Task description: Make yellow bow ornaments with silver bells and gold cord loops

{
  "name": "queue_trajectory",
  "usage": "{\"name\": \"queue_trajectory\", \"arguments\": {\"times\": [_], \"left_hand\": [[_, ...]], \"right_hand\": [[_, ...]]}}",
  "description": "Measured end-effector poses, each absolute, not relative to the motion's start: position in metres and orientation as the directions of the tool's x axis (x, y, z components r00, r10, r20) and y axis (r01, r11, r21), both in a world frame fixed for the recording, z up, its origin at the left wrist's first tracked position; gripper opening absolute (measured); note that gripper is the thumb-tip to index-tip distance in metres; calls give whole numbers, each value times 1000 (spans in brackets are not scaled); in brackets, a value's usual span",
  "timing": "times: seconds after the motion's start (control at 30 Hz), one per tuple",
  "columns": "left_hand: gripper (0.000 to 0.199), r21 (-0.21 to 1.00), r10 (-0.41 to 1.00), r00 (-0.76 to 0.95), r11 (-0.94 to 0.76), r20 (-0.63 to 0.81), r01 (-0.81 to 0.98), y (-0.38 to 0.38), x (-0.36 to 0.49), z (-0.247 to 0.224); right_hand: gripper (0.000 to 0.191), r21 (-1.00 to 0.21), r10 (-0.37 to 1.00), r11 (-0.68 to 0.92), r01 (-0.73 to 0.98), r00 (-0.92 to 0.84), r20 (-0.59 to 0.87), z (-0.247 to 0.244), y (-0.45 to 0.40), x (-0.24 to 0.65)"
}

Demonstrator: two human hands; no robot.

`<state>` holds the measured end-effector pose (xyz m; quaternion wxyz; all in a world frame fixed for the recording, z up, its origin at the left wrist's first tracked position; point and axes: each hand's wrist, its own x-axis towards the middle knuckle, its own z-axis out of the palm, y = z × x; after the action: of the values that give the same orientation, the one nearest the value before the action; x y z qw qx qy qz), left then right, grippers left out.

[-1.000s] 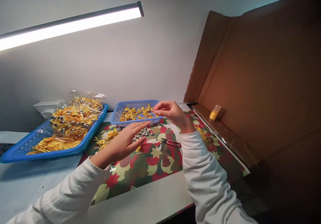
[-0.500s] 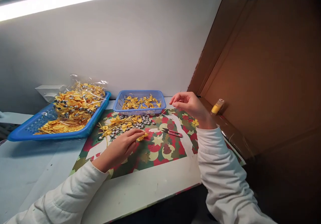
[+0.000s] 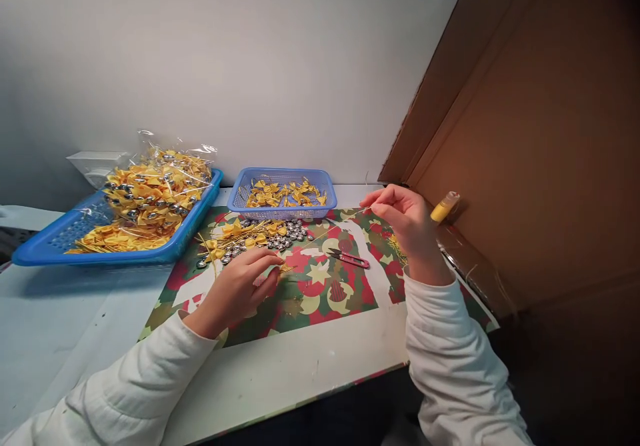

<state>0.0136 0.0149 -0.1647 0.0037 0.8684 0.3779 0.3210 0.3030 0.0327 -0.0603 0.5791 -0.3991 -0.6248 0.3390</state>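
Note:
My left hand (image 3: 243,287) pinches a small yellow bow piece (image 3: 286,269) low over the patterned sheet (image 3: 300,309). Raised at the right, my right hand (image 3: 403,218) has thumb and forefinger pressed together on a thin thread (image 3: 327,233), which slants down toward my left hand. Beyond my left hand lie silver bells (image 3: 293,231) and yellow bows with long stems (image 3: 240,233). Red-handled thread snips (image 3: 350,258) rest on the sheet between my hands.
A small blue basket (image 3: 283,213) of yellow bows stands by the wall. At left, a larger blue tray (image 3: 30,253) bears a filled plastic bag (image 3: 160,183). A yellow thread spool (image 3: 444,207) stands right, beside tall cardboard (image 3: 540,139). Yellow scraps (image 3: 397,249) lie near my right wrist.
The view has tilted down a little. My right hand has moved slightly right, and the thread between my hands now shows. My left hand stays at the bow piece.

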Motion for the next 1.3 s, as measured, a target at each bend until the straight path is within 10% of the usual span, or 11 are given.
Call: {"name": "queue_trajectory", "arguments": {"times": [1.3], "left_hand": [[30, 109, 599, 652, -770, 465, 629, 1, 31, -168]], "right_hand": [[32, -944, 917, 278, -177, 340, 206, -141, 62, 304]]}}
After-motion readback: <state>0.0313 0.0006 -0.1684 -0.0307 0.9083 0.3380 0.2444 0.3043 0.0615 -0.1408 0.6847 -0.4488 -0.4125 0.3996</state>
